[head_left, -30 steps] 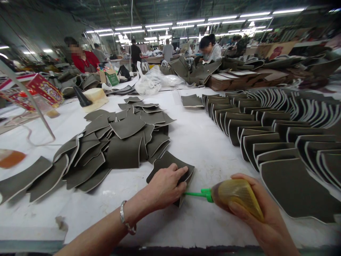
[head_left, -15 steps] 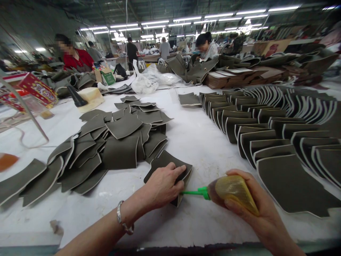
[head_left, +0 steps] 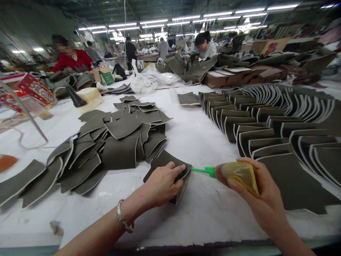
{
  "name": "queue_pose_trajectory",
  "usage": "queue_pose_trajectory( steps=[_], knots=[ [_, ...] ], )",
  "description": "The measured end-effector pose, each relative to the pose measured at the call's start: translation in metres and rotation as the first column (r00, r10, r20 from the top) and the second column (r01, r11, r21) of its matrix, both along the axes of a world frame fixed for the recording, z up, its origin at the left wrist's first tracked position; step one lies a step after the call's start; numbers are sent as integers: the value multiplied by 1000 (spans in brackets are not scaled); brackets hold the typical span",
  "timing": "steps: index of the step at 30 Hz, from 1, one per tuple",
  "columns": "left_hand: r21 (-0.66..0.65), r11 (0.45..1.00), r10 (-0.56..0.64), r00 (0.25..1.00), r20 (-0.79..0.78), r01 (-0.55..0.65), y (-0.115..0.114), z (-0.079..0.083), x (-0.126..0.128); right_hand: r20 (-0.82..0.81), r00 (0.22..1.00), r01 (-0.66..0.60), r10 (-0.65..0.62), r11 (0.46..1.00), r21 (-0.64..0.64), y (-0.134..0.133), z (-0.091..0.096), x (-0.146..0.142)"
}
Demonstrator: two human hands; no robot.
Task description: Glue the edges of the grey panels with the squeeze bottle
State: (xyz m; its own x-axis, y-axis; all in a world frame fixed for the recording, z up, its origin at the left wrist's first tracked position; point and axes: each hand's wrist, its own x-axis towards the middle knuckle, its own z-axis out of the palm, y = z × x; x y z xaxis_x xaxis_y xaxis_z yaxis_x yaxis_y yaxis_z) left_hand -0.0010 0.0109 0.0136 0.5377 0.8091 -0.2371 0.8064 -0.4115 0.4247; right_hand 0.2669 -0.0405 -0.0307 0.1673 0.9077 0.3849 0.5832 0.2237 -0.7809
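Observation:
My left hand (head_left: 162, 185) lies palm down on a dark olive cut piece (head_left: 165, 161) on the white table (head_left: 202, 142), fingers together, pinning it. The piece's near edge shows a yellowish glue strip. My right hand (head_left: 258, 199) is closed round a yellow squeeze bottle of glue (head_left: 237, 174). The bottle's green nozzle (head_left: 204, 171) points left and ends at the upper right edge of the pinned piece.
A loose heap of olive pieces (head_left: 112, 138) spreads to the left. Overlapping rows of the same pieces (head_left: 266, 124) fill the right side. Plastic bags (head_left: 146, 80) and stacked material sit at the back. Other people work at far tables.
My right hand has lifted the glue bottle up and away, so the nozzle moved from the piece's lower right edge to its upper right edge. My left hand stays put.

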Motion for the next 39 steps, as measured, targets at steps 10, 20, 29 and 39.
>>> queue_pose_trajectory(
  steps=[10,20,29,39],
  knots=[
    [-4,1000,-2,1000,-3,2,1,2,1,-53,998,-38,34,997,-74,-5,0,0],
    [4,1000,0,1000,5,0,-1,2,1,-38,996,-83,81,994,-68,-7,2,2],
    [-6,1000,-1,1000,11,1,0,2,1,-73,994,-95,87,989,-112,-6,3,-2],
    [-3,1000,9,1000,14,-9,2,1,0,-120,989,-105,90,986,-128,-8,-4,0]
  ],
)
